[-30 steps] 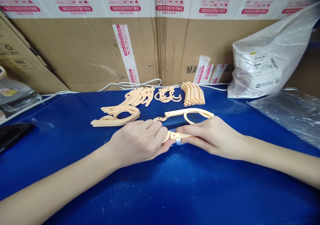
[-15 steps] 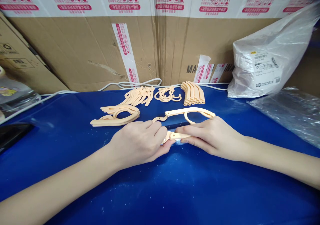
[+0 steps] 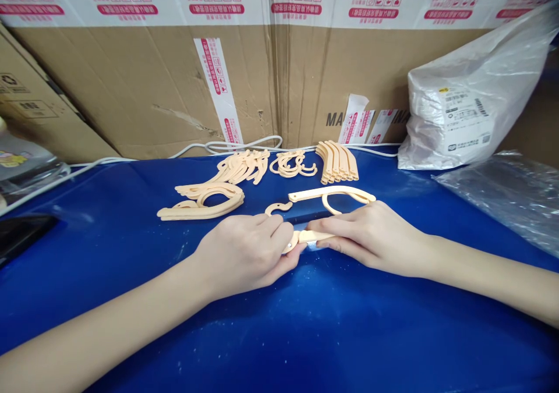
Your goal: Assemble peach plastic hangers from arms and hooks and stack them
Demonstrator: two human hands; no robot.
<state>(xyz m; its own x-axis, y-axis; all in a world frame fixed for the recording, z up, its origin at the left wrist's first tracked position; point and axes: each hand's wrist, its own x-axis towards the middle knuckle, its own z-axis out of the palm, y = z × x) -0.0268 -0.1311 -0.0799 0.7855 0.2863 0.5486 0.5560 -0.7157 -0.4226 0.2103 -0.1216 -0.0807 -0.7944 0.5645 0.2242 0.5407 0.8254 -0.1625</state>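
Observation:
My left hand [image 3: 251,247] is closed, pinching a cream plastic hanger piece [image 3: 290,244] with a small hole; most of it is hidden by my fingers. Pinched between the thumb and fingers of my right hand [image 3: 371,239] is a cream hanger arm [image 3: 313,237]. The two pieces touch end to end between my hands; whether they are joined I cannot tell. Just beyond them lie a loose hook [image 3: 278,206] and a long curved hanger arm [image 3: 325,193] with a rounded part beside it. Folded hangers [image 3: 205,211] are stacked beyond my left hand.
Farther back on the blue table [image 3: 279,335] sit piles of short curved arms [image 3: 240,166], hooks [image 3: 292,164] and long arms [image 3: 337,161]. Behind them run a white cable [image 3: 244,147] and a cardboard box [image 3: 152,84]. A wrapped parcel [image 3: 449,113] stands at right; a dark object [image 3: 26,233] lies left.
The held pieces have come closer together, and the hole at the right arm's end no longer shows. Both hands stay nearly in place.

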